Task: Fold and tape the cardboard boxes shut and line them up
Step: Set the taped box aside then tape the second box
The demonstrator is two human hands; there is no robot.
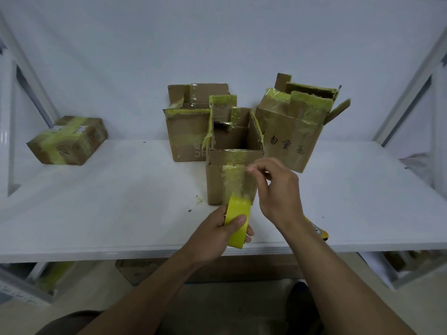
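Open boxes (215, 184) ahead — (left) free tabletop (108, 201)

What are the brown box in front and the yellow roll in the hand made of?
The front box looks like corrugated cardboard: it is matte brown, and a wavy layer seems to show along its cut top edge. The yellow roll in the left hand seems to be plastic sticky tape: it is glossy, and its pulled-out strip looks see-through against the box.

Three open boxes (215, 187) clustered, sealed box (67, 141) far left — yellow tape roll (238, 206)
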